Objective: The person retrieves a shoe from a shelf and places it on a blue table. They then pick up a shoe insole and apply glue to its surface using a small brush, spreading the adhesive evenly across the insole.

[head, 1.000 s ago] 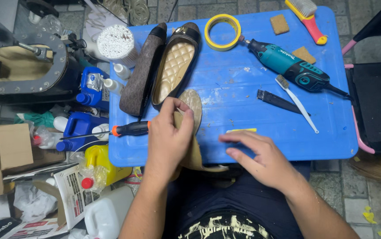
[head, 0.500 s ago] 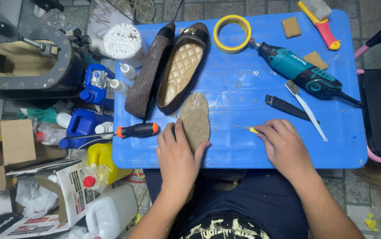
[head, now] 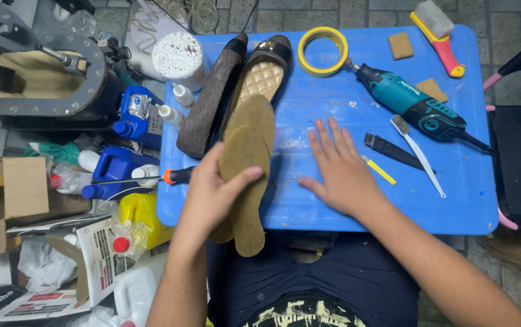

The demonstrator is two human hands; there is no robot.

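Hands sit at the near edge of the blue table [head: 454,200]. Left hand [head: 209,197] grips two tan insoles [head: 248,163], thumb across the top one; they are flat, cork-coloured and sole-shaped, stacked, their heels hanging off the near edge. Right hand [head: 339,172] lies flat and empty on the table, fingers spread, just right of the insoles. At far left, a white tub [head: 177,56] is packed with white sticks, blue jugs [head: 115,166] beside it. Behind the insoles lies a black shoe [head: 260,79] with a quilted gold lining. Farther right are yellow tape [head: 323,51] and a teal rotary tool [head: 412,106].
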